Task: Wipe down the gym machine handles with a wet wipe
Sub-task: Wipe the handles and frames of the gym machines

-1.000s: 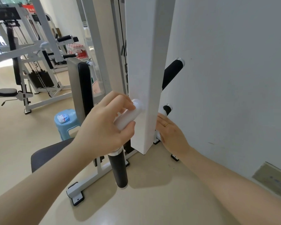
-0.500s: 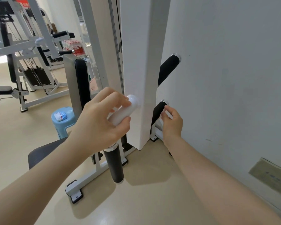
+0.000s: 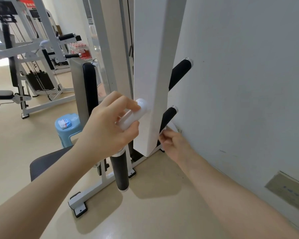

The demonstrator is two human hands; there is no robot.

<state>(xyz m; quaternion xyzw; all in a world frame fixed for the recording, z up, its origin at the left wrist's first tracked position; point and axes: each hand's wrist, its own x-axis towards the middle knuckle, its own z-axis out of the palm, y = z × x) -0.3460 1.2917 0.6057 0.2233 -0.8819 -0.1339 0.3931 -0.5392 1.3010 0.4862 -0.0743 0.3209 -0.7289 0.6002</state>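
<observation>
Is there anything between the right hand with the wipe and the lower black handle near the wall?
Nothing visible. The right hand holds the wipe against the lower handle, between the white column and the wall. The column hides only the handle's base.

The white column (image 3: 152,75) hides the lower handle's (image 3: 167,118) base, the right hand (image 3: 173,144) is blurred with its wipe (image 3: 173,126) barely discernible, and both forearms run off the bottom edge.
</observation>
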